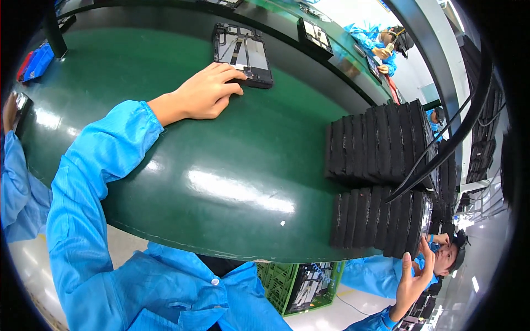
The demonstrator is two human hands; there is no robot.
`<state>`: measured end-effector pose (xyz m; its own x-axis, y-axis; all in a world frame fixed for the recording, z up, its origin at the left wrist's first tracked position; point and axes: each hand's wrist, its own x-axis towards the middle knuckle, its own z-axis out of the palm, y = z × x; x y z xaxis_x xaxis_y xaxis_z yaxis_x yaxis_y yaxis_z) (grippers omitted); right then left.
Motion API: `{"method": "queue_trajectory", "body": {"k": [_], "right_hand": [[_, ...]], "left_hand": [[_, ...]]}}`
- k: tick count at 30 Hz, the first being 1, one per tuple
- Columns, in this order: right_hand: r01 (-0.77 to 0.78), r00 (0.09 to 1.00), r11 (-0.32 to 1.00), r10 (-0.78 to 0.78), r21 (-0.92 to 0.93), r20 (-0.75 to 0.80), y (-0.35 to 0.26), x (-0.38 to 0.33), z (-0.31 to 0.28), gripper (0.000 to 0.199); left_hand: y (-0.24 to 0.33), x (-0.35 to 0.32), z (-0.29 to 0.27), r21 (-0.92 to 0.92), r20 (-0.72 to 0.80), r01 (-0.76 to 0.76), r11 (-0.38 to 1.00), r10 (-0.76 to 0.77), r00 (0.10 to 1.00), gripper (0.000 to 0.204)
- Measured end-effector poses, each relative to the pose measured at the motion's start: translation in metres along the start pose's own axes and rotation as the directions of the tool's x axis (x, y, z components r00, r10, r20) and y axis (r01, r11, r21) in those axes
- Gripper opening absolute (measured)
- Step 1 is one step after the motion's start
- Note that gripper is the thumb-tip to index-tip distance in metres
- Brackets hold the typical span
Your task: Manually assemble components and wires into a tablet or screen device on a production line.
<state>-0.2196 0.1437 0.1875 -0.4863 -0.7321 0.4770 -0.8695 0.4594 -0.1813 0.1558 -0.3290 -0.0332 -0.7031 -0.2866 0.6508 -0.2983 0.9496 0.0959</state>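
Note:
My left hand [207,94] reaches out over the green belt [221,165], its fingertips resting on the near edge of a black, opened flat device [245,47] with exposed parts inside. The fingers lie on it without closing around it. My right hand [411,284] is raised at the lower right with its fingers apart and holds nothing. It is just below the lower of two rows of black flat trays [375,218] that stand on edge on the belt. The upper row [381,143] stands beside it.
Another opened device [316,34] lies on the dark strip beyond the belt. A green crate [276,281] sits under the belt. One person in blue [381,44] works at the top right, another [450,256] near my right hand. A black curved cable [441,149] crosses the trays.

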Motion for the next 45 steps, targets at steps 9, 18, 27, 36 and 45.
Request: {"method": "queue_trajectory", "body": {"k": [9, 18, 27, 36, 45], "right_hand": [[0.187, 0.96, 0.9, -0.253, -0.393, -0.123, 0.052, -0.002, 0.022, 0.048], [0.161, 0.925, 0.842, -0.311, -0.515, -0.22, 0.058, 0.006, 0.014, 0.052], [-0.043, 0.799, 0.948, -0.158, -0.316, -0.58, 0.119, 0.012, 0.022, 0.035], [-0.3, 0.457, 0.843, -0.283, -0.446, -0.843, 0.127, -0.028, 0.022, 0.038], [0.29, 0.202, 0.892, -0.412, -0.348, -0.888, 0.046, -0.078, 0.071, 0.034]], "left_hand": [[-0.001, -0.001, 0.002, -0.03, -0.01, 0.003, 1.0, -0.003, 1.0, 0.025], [-0.001, -0.002, 0.006, -0.049, -0.015, 0.026, 0.998, -0.027, 1.0, 0.023], [-0.002, -0.001, 0.006, -0.051, -0.037, 0.011, 0.999, -0.013, 0.999, 0.023], [-0.001, -0.003, 0.003, -0.071, -0.047, 0.045, 0.996, -0.049, 0.998, 0.025], [0.056, -0.001, 0.0, -0.198, -0.281, -0.189, 0.962, 0.129, 0.951, 0.045]]}}
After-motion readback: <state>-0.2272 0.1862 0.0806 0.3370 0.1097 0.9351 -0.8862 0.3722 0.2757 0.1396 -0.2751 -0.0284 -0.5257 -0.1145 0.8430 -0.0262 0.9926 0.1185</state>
